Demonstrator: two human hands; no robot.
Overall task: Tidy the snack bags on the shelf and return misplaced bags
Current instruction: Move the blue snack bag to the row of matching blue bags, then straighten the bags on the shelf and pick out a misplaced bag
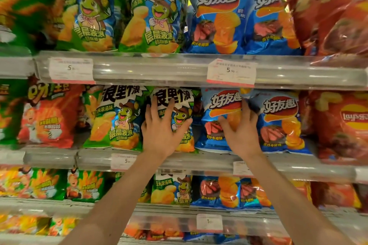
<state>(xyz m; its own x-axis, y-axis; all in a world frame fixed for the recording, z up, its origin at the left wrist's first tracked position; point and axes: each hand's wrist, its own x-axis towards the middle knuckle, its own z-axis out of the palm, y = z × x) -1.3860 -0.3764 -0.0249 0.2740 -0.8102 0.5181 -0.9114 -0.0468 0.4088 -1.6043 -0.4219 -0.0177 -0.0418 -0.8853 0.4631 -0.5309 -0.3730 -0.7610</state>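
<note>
1. A shop shelf unit fills the frame, with several clear-fronted shelves stacked one above another, each packed with snack bags standing upright side by side.
2. The left hand, at the centre of the frame, lies flat with fingers spread on the front of a green bag with a cartoon turtle, which stands on the middle shelf.
3. The right hand, just right of centre, rests with straight fingers on the blue bag next door (its fingertips reach round that bag's right edge, so whether they hook behind it I cannot tell).
4. The two bags under the hands stand just beside each other with a dark gap between them.
5. Along the middle shelf, from left to right, sit a red-orange bag, a second green bag, the two touched bags, another blue bag and a red bag at the right edge.
6. The upper shelf carries the same green, blue and red kinds in the same order.
7. White price tags sit in the clear shelf fronts (most print is too blurred to read).
8. Lower shelves at the bottom of the frame hold more green, blue and orange bags, partly hidden by the forearms.
</note>
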